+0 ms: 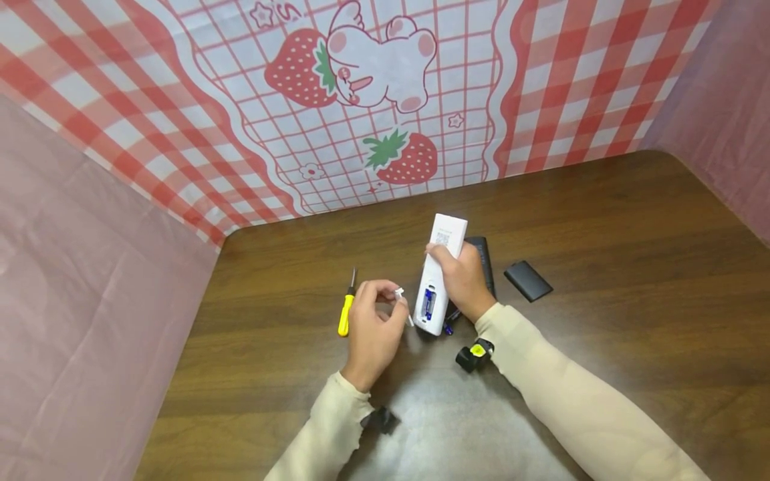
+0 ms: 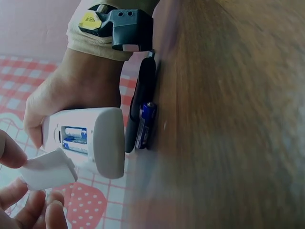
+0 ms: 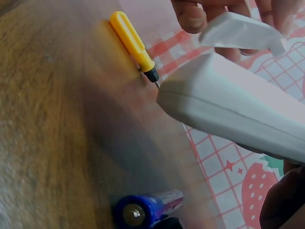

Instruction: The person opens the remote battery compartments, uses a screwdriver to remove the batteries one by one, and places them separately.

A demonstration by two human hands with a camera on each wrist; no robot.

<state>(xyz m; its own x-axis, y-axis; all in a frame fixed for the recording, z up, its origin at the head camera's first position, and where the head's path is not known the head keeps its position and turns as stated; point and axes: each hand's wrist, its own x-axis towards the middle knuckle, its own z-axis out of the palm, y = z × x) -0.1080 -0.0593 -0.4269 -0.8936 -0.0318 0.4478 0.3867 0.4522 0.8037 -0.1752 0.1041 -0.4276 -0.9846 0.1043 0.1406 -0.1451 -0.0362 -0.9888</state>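
My right hand (image 1: pixel 468 280) grips a white remote control (image 1: pixel 439 267) above the table, thumb across its back. Its battery compartment lies uncovered, and two blue batteries (image 2: pixel 75 138) sit side by side inside. Between thumb and fingers, my left hand (image 1: pixel 375 327) pinches a small white battery cover (image 2: pixel 50 169), close beside the remote's compartment end but apart from it. In the right wrist view the cover (image 3: pixel 240 33) hangs just off the remote's rounded end (image 3: pixel 190 90). Much of the right hand's grip underneath is hidden.
Under the right hand lies a black remote-like device (image 1: pixel 481 250), partly hidden, with a loose blue battery (image 2: pixel 147 119) beside it. A flat black rectangular piece (image 1: pixel 528 280) lies to the right. A yellow-handled screwdriver (image 1: pixel 346 314) is left of the left hand. A patterned cloth (image 1: pixel 385 120) hangs behind the table.
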